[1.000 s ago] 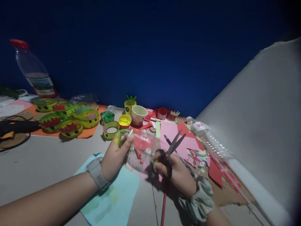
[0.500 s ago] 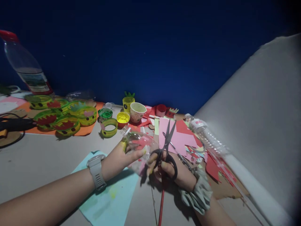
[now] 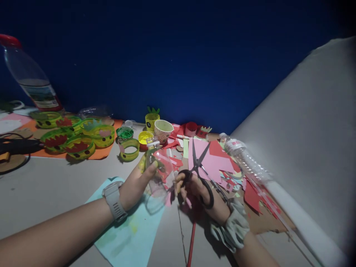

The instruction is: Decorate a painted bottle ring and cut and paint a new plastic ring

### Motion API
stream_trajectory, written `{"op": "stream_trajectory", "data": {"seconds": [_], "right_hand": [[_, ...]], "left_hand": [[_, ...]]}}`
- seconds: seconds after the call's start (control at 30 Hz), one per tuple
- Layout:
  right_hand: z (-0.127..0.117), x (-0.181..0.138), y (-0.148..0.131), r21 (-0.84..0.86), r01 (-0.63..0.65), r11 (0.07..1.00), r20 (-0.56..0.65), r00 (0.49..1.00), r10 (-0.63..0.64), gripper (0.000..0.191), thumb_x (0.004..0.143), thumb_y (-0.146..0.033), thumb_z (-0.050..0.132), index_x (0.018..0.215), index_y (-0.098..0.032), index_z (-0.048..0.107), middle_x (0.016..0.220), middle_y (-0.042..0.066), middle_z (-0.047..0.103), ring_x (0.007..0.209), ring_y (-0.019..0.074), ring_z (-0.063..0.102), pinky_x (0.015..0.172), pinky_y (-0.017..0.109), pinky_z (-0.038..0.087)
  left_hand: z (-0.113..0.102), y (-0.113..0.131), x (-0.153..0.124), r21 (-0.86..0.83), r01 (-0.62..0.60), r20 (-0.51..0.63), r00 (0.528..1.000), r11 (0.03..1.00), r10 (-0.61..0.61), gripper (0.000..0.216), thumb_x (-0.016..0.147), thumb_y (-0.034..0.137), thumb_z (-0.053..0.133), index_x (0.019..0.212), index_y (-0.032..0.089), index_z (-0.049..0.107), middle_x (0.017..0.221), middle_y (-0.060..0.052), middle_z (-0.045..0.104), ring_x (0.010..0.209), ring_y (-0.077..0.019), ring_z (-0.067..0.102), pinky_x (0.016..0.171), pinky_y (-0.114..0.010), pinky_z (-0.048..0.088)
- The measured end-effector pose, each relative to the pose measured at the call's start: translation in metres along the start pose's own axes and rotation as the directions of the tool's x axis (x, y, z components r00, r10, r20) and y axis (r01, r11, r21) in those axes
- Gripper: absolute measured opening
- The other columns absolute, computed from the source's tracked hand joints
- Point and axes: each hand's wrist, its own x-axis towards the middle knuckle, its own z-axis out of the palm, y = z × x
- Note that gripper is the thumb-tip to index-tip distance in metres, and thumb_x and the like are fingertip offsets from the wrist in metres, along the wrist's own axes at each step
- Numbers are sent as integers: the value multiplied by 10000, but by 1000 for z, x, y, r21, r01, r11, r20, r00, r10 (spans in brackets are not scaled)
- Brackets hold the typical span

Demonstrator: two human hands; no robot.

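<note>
My left hand (image 3: 137, 181), yellow stains on its fingers, is closed around a clear plastic bottle piece (image 3: 159, 181). Its neck points up and away, and its wider end faces my right hand (image 3: 198, 189). In that hand I hold black-handled scissors (image 3: 197, 167), with finger and thumb through the loops and the blades spread apart, pointing away from me. The blades are apart from the bottle piece, while my right fingertips are close to its wide end; whether they touch it I cannot tell. Below lies a light-blue sheet (image 3: 130, 237) with a yellow stain.
Several yellow-green rings (image 3: 79, 148) sit on orange paper (image 3: 107, 152) at left, near a red-capped bottle (image 3: 39, 89). Behind my hands stand a patterned cup (image 3: 163, 132) and a yellow paint cup (image 3: 144, 138). Pink paper (image 3: 204, 159) and a plastic bottle (image 3: 244, 155) lie right.
My left hand has turned the bottle piece more upright, its neck swinging away from me and slightly right. The scissor blades have spread wider, and my right fingers have loosened.
</note>
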Motion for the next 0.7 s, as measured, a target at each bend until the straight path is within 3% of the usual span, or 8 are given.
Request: {"op": "stream_trajectory", "data": {"seconds": [0.1,0.2,0.33,0.43,0.6,0.7], "right_hand": [[0,0,-4,-186,49,981,-112,991,-71,586,875,-686,430,1133,-169,527,850,27,524,673,131,456,661,278,401],[1,-1,-7,-261,41,964,-125,989,-76,652,799,-696,549,1186,-173,500,821,5,485,674,138,443,653,276,414],[6,0,-8,-377,32,926,-105,991,-77,546,741,-486,739,1147,-192,523,940,27,538,874,191,526,799,295,450],[12,2,-6,-417,30,908,-107,991,-82,454,748,-337,755,1118,-217,523,1032,31,556,967,205,539,869,303,448],[15,2,-2,-336,-5,942,-177,983,-57,376,743,-311,752,1015,-216,509,937,3,546,859,174,540,780,285,466],[13,3,-5,-266,3,964,-235,970,-68,382,738,-352,754,1003,-201,524,845,-16,518,770,146,515,705,257,455]], "left_hand": [[2,2,0,-45,12,67,998,999,-9,564,875,616,449,1234,185,507,1047,-95,666,850,-210,635,824,-379,514],[5,5,0,8,17,164,986,1000,-18,552,842,509,594,1290,206,488,1076,-89,669,912,-224,645,847,-370,511],[9,6,-1,246,-60,195,981,967,12,632,685,340,798,1251,222,542,1208,-85,620,1115,-273,586,980,-393,449],[11,8,-2,335,-31,146,989,942,-19,755,587,317,859,1250,203,516,1189,-93,624,1118,-294,580,966,-409,458],[10,11,-2,257,25,160,985,966,-68,644,604,332,850,1140,185,524,1145,-95,644,1089,-278,605,939,-406,477],[10,10,-4,109,29,283,957,994,-59,677,633,297,836,1204,206,483,1223,-104,621,1150,-271,590,982,-415,461]]}}
